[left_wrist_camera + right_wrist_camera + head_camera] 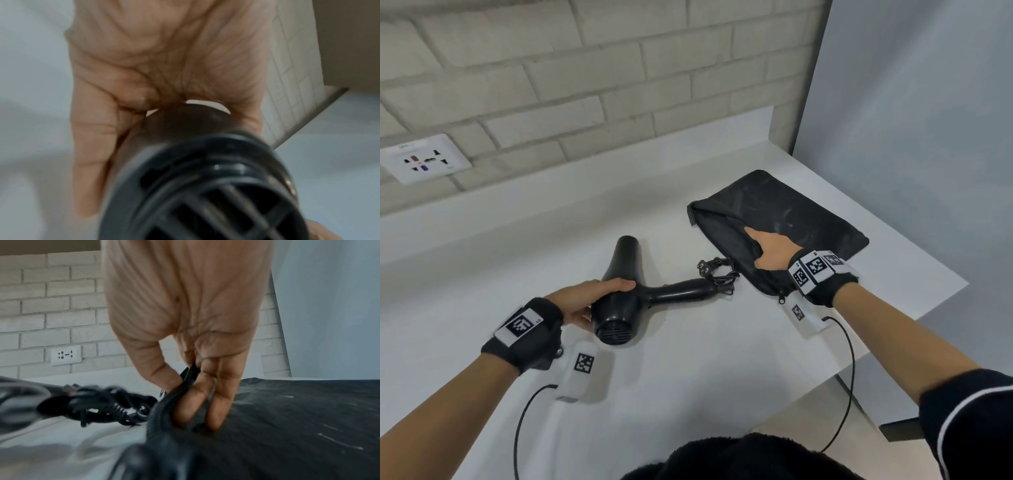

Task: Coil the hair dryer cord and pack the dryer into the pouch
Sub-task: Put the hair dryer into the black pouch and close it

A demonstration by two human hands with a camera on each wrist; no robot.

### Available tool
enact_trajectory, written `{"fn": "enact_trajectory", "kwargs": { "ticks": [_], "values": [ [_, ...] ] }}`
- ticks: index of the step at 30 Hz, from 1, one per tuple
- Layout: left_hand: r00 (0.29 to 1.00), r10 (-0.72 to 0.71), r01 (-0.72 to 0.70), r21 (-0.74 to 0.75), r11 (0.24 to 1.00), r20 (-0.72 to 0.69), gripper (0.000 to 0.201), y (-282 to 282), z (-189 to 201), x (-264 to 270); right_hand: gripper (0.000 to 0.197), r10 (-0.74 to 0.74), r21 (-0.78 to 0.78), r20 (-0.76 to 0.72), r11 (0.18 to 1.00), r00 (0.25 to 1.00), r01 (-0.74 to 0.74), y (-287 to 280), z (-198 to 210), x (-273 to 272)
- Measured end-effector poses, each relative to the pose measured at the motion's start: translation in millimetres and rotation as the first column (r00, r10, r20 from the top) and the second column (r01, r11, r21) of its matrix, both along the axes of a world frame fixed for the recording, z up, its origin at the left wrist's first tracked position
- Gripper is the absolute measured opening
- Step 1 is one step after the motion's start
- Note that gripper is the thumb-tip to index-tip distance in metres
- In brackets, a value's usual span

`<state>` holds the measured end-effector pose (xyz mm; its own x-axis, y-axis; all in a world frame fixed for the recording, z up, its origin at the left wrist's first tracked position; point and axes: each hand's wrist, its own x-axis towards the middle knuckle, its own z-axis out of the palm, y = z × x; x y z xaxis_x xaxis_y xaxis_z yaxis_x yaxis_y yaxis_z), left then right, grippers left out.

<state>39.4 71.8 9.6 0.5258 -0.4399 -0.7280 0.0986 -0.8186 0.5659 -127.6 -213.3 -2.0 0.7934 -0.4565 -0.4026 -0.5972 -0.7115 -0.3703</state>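
A black hair dryer (626, 294) lies on the white counter (688, 359), nozzle toward the wall, handle pointing right. My left hand (599, 291) grips its round body (185, 126) near the rear grille (216, 194). The cord (717, 270) sits bundled with its plug at the handle's end, beside the pouch; it also shows in the right wrist view as a cord (102, 404). A black zip pouch (791, 219) lies flat at the right. My right hand (770, 253) pinches the pouch (287, 426) at its mouth, thumb on one side of the zip edge and fingers (205, 402) on the other.
A white wall socket (424, 159) sits on the brick wall at the left. A grey panel (911, 102) closes off the right side. The counter's right edge (928, 305) runs just beyond the pouch. Wrist camera cables (849, 377) hang by both arms.
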Motion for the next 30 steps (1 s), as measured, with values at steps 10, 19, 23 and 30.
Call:
{"fn": "enact_trajectory", "kwargs": {
  "ticks": [10,19,23,30],
  "values": [
    [0.939,0.292,-0.332,-0.252,0.909,-0.183,0.063,-2.6,-15.3,-31.8,0.080,0.026,-0.016,0.024,1.000,0.999,-0.026,5.6,-0.8,14.9],
    [0.919,0.380,-0.391,-0.361,0.847,-0.103,0.059,-25.6,-14.9,-44.5,0.058,-0.267,0.282,0.212,0.938,0.940,0.203,-7.3,-10.2,14.3],
    [0.917,0.399,-0.373,-0.401,0.837,-0.019,0.062,-21.4,-18.6,-43.4,0.046,-0.550,0.514,0.181,0.760,0.815,0.399,-2.0,-5.5,18.7],
    [0.933,0.359,-0.321,-0.397,0.859,0.021,0.070,-21.2,-23.1,-49.1,0.031,-0.565,0.653,0.041,0.639,0.824,0.406,-0.1,-4.1,21.9]
  ]
}}
